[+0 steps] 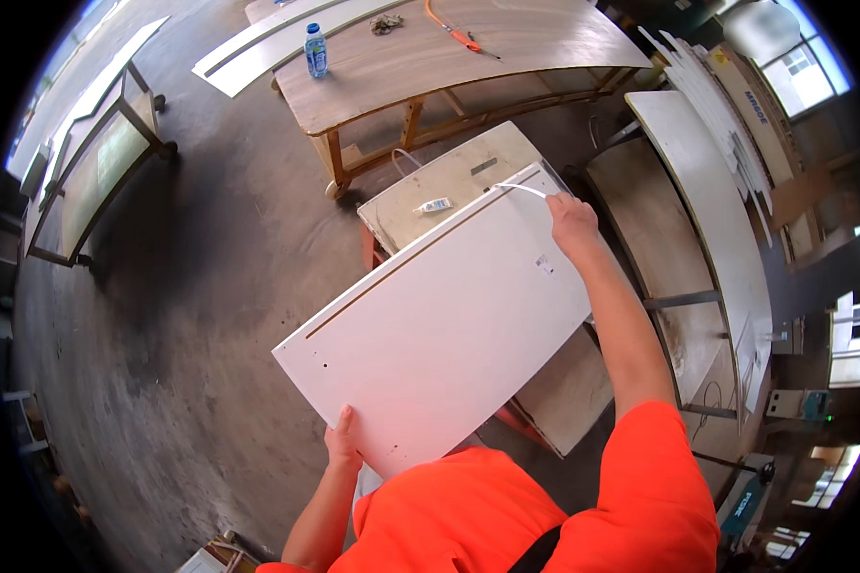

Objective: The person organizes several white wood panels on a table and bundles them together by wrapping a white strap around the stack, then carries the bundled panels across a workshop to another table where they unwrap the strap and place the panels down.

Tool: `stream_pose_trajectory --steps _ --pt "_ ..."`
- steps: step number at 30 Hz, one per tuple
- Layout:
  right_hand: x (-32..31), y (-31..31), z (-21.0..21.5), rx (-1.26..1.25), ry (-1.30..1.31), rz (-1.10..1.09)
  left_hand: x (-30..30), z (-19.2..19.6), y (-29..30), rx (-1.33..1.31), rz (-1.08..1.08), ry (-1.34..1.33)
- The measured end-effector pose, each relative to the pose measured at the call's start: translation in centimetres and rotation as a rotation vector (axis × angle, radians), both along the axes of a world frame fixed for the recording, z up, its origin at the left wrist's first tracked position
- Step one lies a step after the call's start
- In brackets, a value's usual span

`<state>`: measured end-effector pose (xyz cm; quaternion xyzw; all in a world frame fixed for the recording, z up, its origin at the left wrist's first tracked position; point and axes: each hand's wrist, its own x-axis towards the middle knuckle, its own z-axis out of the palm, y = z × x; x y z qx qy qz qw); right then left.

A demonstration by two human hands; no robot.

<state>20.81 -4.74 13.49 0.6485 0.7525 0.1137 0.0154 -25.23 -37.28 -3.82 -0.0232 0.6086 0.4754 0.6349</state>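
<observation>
A white rectangular panel (440, 334) lies slanted across a worn low bench (401, 210), its near end close to my body. A narrow brown groove runs along its far long side, and a small label and a few holes mark its face. My left hand (343, 439) grips the panel's near left edge, thumb on top, fingers hidden beneath. At the panel's far right end, my right hand (573, 224) is closed on a thin white strip (523, 189), which arches from my fingers to the panel's far edge. A small white bottle (434, 205) rests on the bench beyond the panel.
Beyond stands a long wooden table (382, 76) with a water bottle (316, 51) and an orange-handled tool (465, 39). A wheeled cart (96, 172) is at the left. Shelving (678, 248) and leaning white strips (717, 115) crowd the right side.
</observation>
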Motion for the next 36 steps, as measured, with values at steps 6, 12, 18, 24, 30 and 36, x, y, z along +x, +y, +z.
stream_pose_trajectory --steps 6,12,18,24,30,36 --pt "-1.8 -22.2 -3.2 0.101 0.390 -0.238 0.0 0.2 0.7 -0.121 -0.065 -0.153" --pt "-11.2 -42.2 -11.4 -0.401 0.754 -0.470 0.1 2.3 1.2 -0.105 -0.164 -0.125" --pt "-22.9 -47.5 -13.5 -0.791 1.480 -0.895 -1.2 0.0 0.8 -0.106 -0.237 -0.091" --pt "-29.9 -44.2 -12.1 -0.544 1.662 -0.961 -5.2 -0.6 4.8 -0.081 -0.369 -0.295" --pt "-36.7 -44.3 -19.2 -0.009 1.928 -1.527 -12.1 -0.9 15.5 -0.118 -0.533 -0.216" --pt "-37.4 -45.1 -24.3 0.075 1.721 -1.672 -11.8 1.0 16.7 -0.251 -0.666 -0.155"
